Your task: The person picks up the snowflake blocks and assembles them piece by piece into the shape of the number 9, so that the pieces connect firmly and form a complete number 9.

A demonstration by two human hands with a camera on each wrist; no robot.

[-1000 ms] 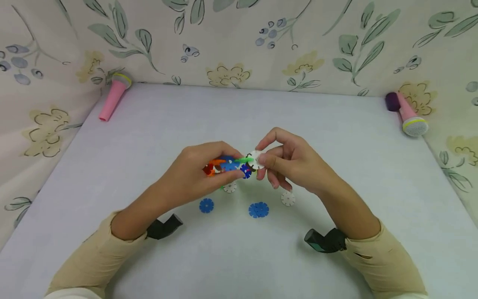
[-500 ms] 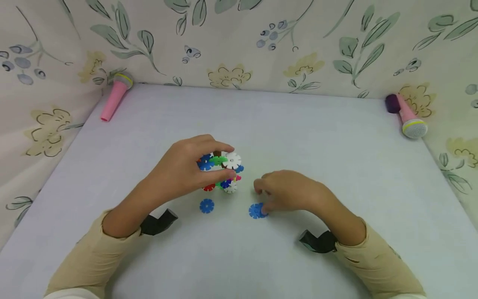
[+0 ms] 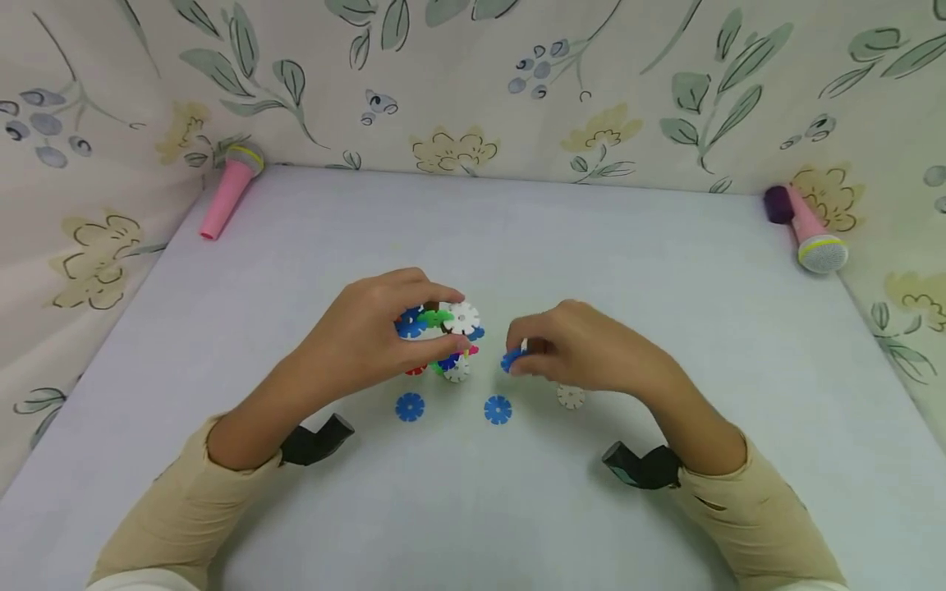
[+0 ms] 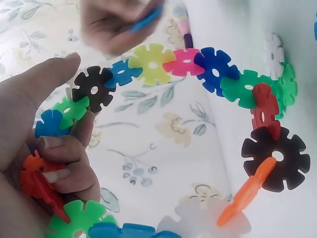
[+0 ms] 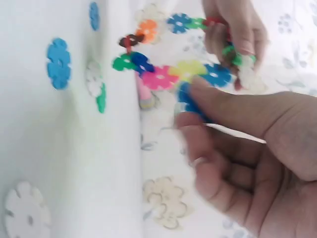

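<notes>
A left hand [image 3: 373, 324] grips a chain of colorful discs [image 3: 461, 318]; the right hand [image 3: 584, 345] pinches a blue disc [image 3: 509, 361] above the worktop [image 3: 458, 509].

Multicoloured chain of notched discs [image 4: 214, 69] in curled left fingers [image 4: 74, 163]

The forearms are covered by close-fitting beige sleeves: the left sleeve [image 3: 185, 501] is creased along its length, and the right sleeve [image 3: 764, 521] is marked by a small dark slit [image 3: 713, 503]. Below each, white cloth [image 3: 148, 579] is shown at the lower edge. Beside the cuffs, a bent black piece is worn on each side, the right black piece [image 3: 643, 466] being tinged with green. The left hand [image 3: 373, 328] and right hand [image 3: 591, 349] are left bare.
</notes>
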